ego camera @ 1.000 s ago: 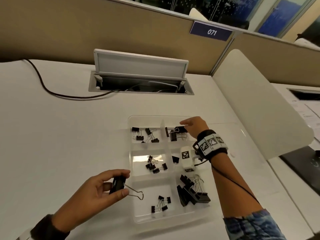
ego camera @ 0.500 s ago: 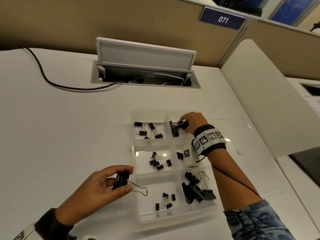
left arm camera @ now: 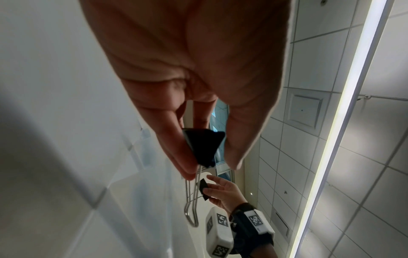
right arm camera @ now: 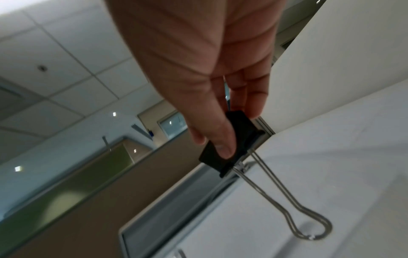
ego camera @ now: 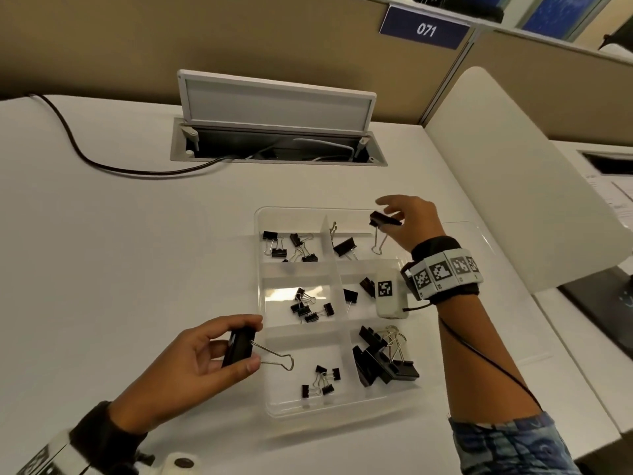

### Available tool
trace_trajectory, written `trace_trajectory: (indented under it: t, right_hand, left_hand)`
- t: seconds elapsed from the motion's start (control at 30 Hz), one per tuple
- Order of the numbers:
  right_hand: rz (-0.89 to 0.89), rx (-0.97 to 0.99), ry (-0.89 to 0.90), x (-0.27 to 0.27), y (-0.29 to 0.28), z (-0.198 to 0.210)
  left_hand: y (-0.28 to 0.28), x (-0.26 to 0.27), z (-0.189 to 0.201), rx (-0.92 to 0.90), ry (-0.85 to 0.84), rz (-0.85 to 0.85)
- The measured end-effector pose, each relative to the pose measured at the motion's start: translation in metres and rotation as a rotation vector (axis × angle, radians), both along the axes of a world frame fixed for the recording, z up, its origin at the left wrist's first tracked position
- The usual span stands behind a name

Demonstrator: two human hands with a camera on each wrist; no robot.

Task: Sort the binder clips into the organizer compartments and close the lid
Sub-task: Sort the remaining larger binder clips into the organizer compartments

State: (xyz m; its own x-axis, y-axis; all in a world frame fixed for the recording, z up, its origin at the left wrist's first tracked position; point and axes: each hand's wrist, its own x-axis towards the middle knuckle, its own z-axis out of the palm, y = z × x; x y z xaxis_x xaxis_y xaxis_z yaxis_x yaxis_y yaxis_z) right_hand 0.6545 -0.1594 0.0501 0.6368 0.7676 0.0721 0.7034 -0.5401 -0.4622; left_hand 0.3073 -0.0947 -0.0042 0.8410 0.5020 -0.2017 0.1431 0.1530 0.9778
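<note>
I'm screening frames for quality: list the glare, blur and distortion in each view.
Head view: glare patch on the clear plastic organizer's middle-left compartment floor, desk edges bowed. Left wrist view: bright ceiling light strip flares, near foreground soft. Right wrist view: blurred background, the black binder clip fairly sharp.

The wrist camera (ego camera: 388,296) hid part of the organizer's (ego camera: 260,255) middle-right compartment; the frame edge cropped the left wristband (ego camera: 44,454).

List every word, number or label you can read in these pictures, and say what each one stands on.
"071": white digits on the blue sign fixed to the top of the desk partition.
Square black-and-white code markers, no letters: on the right wristband and the white camera box below it.
Papers on the neighbouring desk: print too small to read.
</note>
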Motion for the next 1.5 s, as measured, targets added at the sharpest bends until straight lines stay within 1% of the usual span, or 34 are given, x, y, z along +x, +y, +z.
trace_trajectory:
  t: [0.1,0.17,0.23,0.37,0.4,0.43,0.47,0.5,0.57,0.63,0.67,0.8,0.87,0.93,1.03,1.13,1.23,1.33,1.5]
  right_hand:
    - [-0.046,0.131,0.034,-0.008,-0.02,0.012]
    - [-0.058,0.169,0.15,-0.018,-0.033,0.017]
    - [-0.044,0.216,0.379,-0.031,-0.044,0.021]
    - [0.007,0.339,0.989,-0.068,-0.052,0.016]
    - [0.012,0.348,1.096,-0.077,-0.052,0.012]
    - [0.018,0.333,1.159,-0.086,-0.052,0.007]
    - [0.022,0.292,1.18,-0.096,-0.052,0.002]
    - [0.027,0.229,1.151,-0.104,-0.051,-0.004]
    - [0.074,0.094,1.003,-0.116,-0.053,-0.013]
    - [0.163,0.014,0.883,-0.124,-0.055,-0.016]
    - [0.189,-0.001,0.873,-0.127,-0.057,-0.015]
    - [0.219,0.035,0.922,-0.124,-0.064,-0.004]
    - [0.223,0.063,0.906,-0.122,-0.067,0.0]
    - [0.216,0.085,0.848,-0.122,-0.07,0.002]
    - [0.134,0.132,0.682,-0.12,-0.075,0.004]
    - [-0.033,0.226,0.656,-0.108,-0.085,0.01]
    - [-0.14,0.293,0.594,-0.092,-0.101,0.01]
    - [-0.177,0.245,0.491,-0.081,-0.121,0.0]
    - [-0.275,0.147,0.407,-0.082,-0.151,-0.017]
  left_hand:
    - [-0.003,0.0,0.005,-0.006,-0.039,-0.036]
    - [-0.005,0.002,0.007,-0.02,-0.086,-0.037]
    - [-0.008,0.005,0.011,-0.022,-0.126,-0.042]
    - [-0.013,0.012,0.013,-0.055,-0.21,-0.013]
    - [-0.014,0.014,0.014,-0.072,-0.234,-0.005]
    - [-0.016,0.015,0.015,-0.08,-0.252,-0.003]
    - [-0.017,0.017,0.016,-0.084,-0.261,-0.009]
    - [-0.019,0.019,0.018,-0.086,-0.264,-0.013]
    - [-0.022,0.022,0.022,-0.093,-0.266,-0.007]
    - [-0.023,0.024,0.025,-0.099,-0.268,-0.007]
    - [-0.024,0.025,0.025,-0.1,-0.269,-0.011]
    - [-0.026,0.027,0.022,-0.125,-0.257,-0.018]
    - [-0.026,0.029,0.02,-0.139,-0.256,-0.02]
    - [-0.028,0.031,0.02,-0.146,-0.242,-0.013]
    - [-0.03,0.034,0.021,-0.134,-0.202,0.018]
    - [-0.03,0.035,0.02,-0.118,-0.178,0.035]
    - [-0.03,0.035,0.017,-0.12,-0.151,0.021]
    - [-0.032,0.038,0.014,-0.131,-0.131,-0.01]
    - [-0.038,0.043,0.014,-0.142,-0.109,-0.081]
